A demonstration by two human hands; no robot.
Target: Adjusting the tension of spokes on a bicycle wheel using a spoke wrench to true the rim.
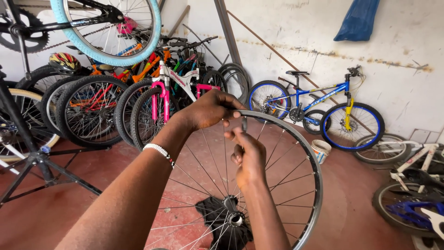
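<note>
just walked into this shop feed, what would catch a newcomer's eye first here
Front and centre, the left hand grips the top of a bare spoked wheel rim while the right hand holds a small tool against it. Behind, a blue bicycle leans on the white wall, and a light-blue tyre hangs upper left.

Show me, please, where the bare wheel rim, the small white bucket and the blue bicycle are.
bare wheel rim (311,163): head view, right side of the hoop.
small white bucket (320,152): head view, its side wall.
blue bicycle (323,90): head view, frame tube.
</note>
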